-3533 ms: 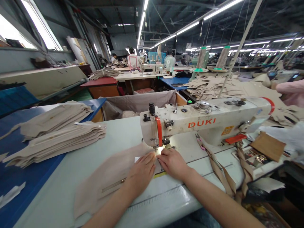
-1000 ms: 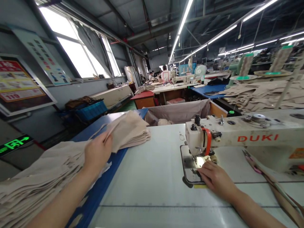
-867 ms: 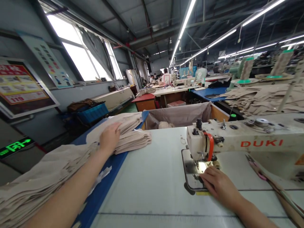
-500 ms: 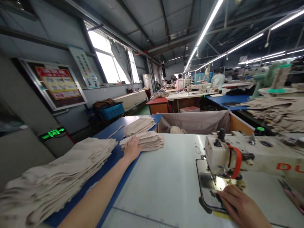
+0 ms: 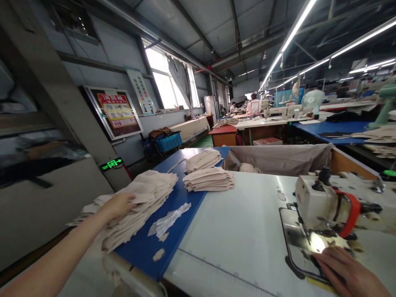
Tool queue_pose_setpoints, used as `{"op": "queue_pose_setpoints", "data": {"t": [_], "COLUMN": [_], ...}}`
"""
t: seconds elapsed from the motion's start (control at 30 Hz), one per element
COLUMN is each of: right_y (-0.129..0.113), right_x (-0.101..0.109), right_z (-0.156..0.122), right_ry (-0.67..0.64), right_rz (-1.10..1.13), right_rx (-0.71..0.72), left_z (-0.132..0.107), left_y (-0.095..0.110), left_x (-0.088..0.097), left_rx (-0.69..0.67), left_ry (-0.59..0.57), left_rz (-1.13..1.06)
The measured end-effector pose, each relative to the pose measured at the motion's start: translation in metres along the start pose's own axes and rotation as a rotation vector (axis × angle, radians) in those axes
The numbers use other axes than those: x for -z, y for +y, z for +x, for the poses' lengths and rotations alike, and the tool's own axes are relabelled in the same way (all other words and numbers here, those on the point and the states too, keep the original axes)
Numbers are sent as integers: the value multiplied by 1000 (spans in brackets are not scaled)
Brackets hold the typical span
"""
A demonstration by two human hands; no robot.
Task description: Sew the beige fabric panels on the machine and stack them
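Left hand (image 5: pixel 119 205) lies on top of the near stack of beige cut pieces (image 5: pixel 139 206), fingers spread flat over the top layer; whether it pinches any of the cloth cannot be told. That stack sits on the blue board (image 5: pixel 176 206) at the left end of the bench (image 5: pixel 241 231), its edges fanned out and hanging toward the near side. Just to its right on the blue board lie a few white scraps (image 5: pixel 168 218). Farther along are two smaller beige stacks: one at the seam where the board meets the pale bench top (image 5: pixel 208 180), another behind it (image 5: pixel 202 159).

Right hand (image 5: pixel 349 272) rests palm down at the front of the sewing machine (image 5: pixel 334 202), fingers on the metal needle plate (image 5: pixel 297 243) under the lit needle area, gripping nothing visible. The machine head is white with an orange guard (image 5: pixel 352 208).

Behind the bench stands a cloth-lined bin (image 5: pixel 278 159). Far back, a person in a pale top (image 5: pixel 254 105) sits at another bench. A green exit sign (image 5: pixel 111 164) glows on the wall to the left.
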State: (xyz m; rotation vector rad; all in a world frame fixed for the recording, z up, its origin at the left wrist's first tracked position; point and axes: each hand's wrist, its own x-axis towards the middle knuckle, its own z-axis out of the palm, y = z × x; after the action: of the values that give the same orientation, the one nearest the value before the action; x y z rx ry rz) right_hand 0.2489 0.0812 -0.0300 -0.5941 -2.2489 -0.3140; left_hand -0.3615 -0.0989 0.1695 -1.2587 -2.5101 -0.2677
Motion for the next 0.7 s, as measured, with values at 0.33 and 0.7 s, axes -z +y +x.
{"op": "queue_pose_setpoints", "data": {"t": [0.33, 0.7], "right_y": [3, 2], "right_x": [0, -2], "right_z": [-4, -4], "right_ry": [-19, -26], "right_rz": [-8, 31], "right_rx": [9, -29], "left_z": [2, 0], "left_y": [-8, -14], "left_x": [20, 19], "left_rx": [186, 258], "left_ry": [-170, -145], "left_rz": [-110, -261]}}
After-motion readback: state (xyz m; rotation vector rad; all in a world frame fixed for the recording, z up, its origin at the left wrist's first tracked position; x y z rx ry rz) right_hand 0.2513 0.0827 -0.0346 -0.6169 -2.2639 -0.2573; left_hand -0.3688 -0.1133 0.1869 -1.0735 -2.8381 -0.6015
